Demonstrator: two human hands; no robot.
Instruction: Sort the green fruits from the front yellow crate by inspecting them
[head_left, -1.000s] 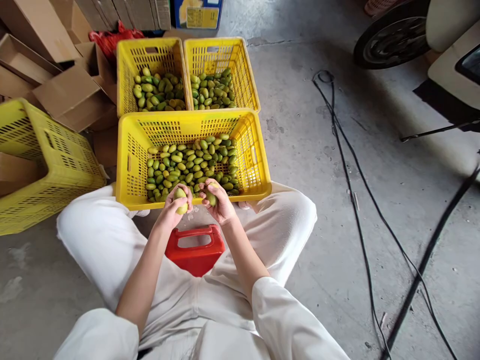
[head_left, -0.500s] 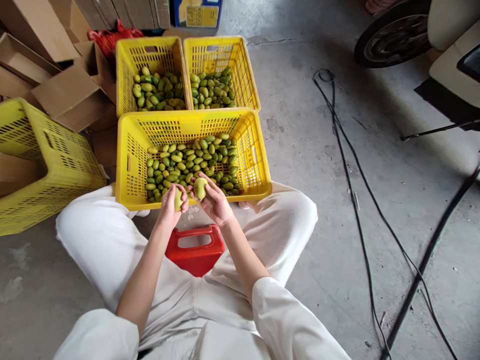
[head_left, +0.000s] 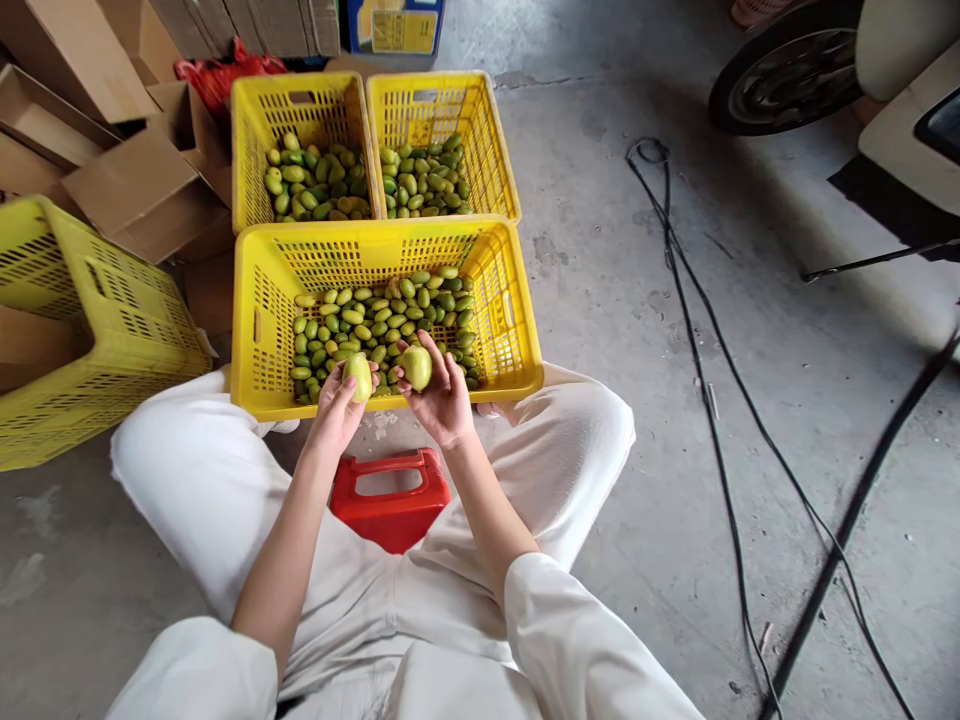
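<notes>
In my left hand [head_left: 335, 412] is a pale green mango [head_left: 359, 377], gripped with the thumb across its side. A second, rounder green mango [head_left: 416, 368] rests against the fingers of my right hand [head_left: 444, 405], which curl beneath it with the palm turned up. Both hands are above the near edge of a yellow plastic crate [head_left: 386, 232], a short gap between them. Many small green mangoes [head_left: 352, 317] are spread over the bottom of that crate. The hands and held fruit hide a few of them.
Behind stand two yellow crates, the left one [head_left: 250, 150] and the right one [head_left: 491, 150], both holding green mangoes. A yellow crate [head_left: 142, 330] and cardboard boxes [head_left: 142, 190] lie left. Between my legs is a red stool [head_left: 394, 515]. Black cables [head_left: 705, 385] cross the floor near a wheel [head_left: 787, 75].
My hands have moved slightly apart, the right one a little to the right. The left hand has turned, so more of its mango shows. Both mangoes are still held.
</notes>
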